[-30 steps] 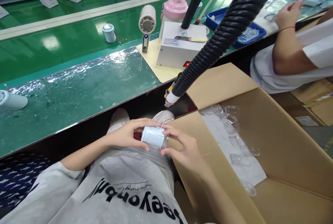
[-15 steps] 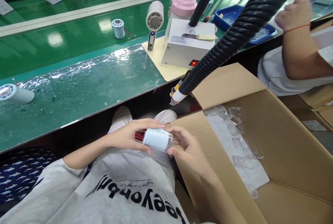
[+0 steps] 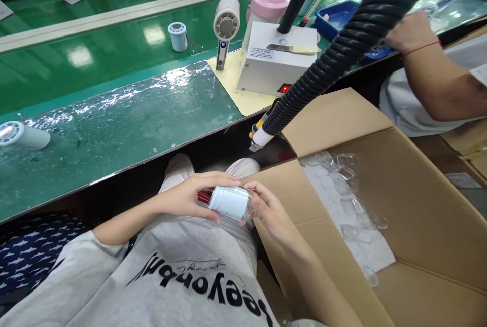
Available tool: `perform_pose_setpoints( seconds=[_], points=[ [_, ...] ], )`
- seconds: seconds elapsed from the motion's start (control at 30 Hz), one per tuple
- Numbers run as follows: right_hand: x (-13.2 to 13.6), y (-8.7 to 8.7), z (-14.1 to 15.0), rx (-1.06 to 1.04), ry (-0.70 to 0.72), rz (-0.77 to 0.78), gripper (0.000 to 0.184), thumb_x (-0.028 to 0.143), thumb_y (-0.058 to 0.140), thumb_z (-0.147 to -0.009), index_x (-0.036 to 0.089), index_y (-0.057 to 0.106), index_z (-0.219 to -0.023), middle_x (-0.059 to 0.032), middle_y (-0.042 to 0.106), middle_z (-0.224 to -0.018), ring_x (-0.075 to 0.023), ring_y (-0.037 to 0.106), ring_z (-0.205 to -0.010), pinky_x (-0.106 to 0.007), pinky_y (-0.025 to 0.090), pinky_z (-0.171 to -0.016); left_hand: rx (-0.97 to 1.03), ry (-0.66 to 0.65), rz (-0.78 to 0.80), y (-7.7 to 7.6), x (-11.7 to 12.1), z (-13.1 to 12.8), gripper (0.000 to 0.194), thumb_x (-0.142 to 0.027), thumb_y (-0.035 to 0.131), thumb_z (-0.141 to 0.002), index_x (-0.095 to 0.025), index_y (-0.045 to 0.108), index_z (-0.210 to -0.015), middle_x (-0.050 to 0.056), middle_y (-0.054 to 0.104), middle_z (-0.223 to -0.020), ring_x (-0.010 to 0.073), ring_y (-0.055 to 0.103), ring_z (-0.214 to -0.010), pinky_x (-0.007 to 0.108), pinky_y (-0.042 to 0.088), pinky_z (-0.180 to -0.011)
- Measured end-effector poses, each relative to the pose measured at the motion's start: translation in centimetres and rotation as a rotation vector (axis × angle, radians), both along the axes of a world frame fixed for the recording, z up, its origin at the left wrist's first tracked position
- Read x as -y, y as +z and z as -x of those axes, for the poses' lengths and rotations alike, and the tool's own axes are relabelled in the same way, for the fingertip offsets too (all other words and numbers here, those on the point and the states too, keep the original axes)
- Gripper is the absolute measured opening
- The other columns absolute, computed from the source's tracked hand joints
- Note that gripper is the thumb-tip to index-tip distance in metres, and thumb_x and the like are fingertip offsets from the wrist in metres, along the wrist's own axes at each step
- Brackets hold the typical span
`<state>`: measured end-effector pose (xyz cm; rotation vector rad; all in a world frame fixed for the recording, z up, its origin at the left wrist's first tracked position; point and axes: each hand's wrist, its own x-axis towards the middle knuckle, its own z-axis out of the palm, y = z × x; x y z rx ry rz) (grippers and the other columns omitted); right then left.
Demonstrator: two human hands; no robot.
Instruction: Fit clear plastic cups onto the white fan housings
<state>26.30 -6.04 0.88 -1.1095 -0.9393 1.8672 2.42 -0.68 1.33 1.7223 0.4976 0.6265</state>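
Observation:
Over my lap I hold a small pale blue cylinder [image 3: 230, 202] with red wires at its left end and a clear plastic cap on its right end. My left hand [image 3: 189, 194] wraps its fingers over the top of the cylinder. My right hand [image 3: 268, 209] pinches the clear cap end, fingers closed on it. An open cardboard box [image 3: 399, 200] stands right beside my right hand, with several clear plastic caps [image 3: 352, 210] on white sheet inside.
A black ribbed hose [image 3: 342, 43] with a white nozzle [image 3: 259, 138] hangs just above my hands. A white machine box [image 3: 279, 58], a standing white fan [image 3: 226, 25] and two loose cylinders [image 3: 178, 36] [image 3: 23, 136] lie on the green bench. Another person's arm [image 3: 429, 68] works at the right.
My right hand has shifted its grip along the clear cap end, turning the cylinder slightly. The other person's hand at the right has dropped lower toward the bench.

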Motion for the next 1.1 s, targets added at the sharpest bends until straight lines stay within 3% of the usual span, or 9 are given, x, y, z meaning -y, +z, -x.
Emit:
perform_pose_setpoints(
  seconds=[0.27,0.47,0.6,0.8,1.1],
  points=[
    [0.1,-0.6,0.6,-0.079,0.06,0.197,0.07,0.085,0.075,-0.073,0.02,0.056,-0.092,0.0004,0.07,-0.061,-0.0154,0.067,-0.045,-0.02,0.051,-0.038,0.019,-0.01,0.01,-0.2,0.0,0.1,0.078,-0.029,0.092,-0.077,-0.034,0.061,-0.148,0.014,0.063,-0.153,0.033,0.058,-0.144,0.053,0.045,-0.121],
    [0.2,-1.0,0.9,-0.166,0.124,0.319,0.078,0.089,0.071,-0.072,0.017,0.061,-0.099,-0.0042,0.073,-0.06,-0.0145,0.064,-0.041,-0.017,0.046,-0.035,0.001,-0.011,0.017,-0.3,0.1,0.2,0.072,-0.031,0.091,-0.078,-0.032,0.064,-0.145,0.014,0.063,-0.152,0.0342,0.059,-0.142,0.054,0.046,-0.12],
    [0.1,-1.4,1.0,-0.23,0.188,0.383,0.076,0.089,0.07,-0.073,0.014,0.067,-0.088,-0.0054,0.072,-0.06,-0.0122,0.062,-0.04,-0.015,0.042,-0.033,-0.005,-0.01,-0.004,-0.5,0.1,0.3,0.073,-0.031,0.09,-0.079,-0.033,0.063,-0.147,0.014,0.061,-0.154,0.0336,0.059,-0.142,0.053,0.046,-0.12],
    [0.0,-1.6,1.2,-0.236,0.213,0.386,0.072,0.085,0.057,-0.088,0.014,0.067,-0.088,-0.0052,0.07,-0.059,-0.0116,0.061,-0.041,-0.015,0.038,-0.032,0.029,-0.004,-0.037,-0.7,0.1,0.3,0.078,-0.03,0.09,-0.079,-0.034,0.058,-0.151,0.014,0.063,-0.152,0.0323,0.059,-0.142,0.051,0.047,-0.119],
    [0.6,-0.8,1.1,-0.173,0.149,0.269,0.074,0.089,0.063,-0.08,0.019,0.056,-0.103,-0.003,0.072,-0.06,-0.0156,0.064,-0.043,-0.019,0.043,-0.036,0.009,-0.004,-0.083,-0.4,0.3,0.3,0.079,-0.028,0.091,-0.077,-0.034,0.059,-0.149,0.014,0.064,-0.151,0.0324,0.062,-0.14,0.051,0.049,-0.118]
  ],
)
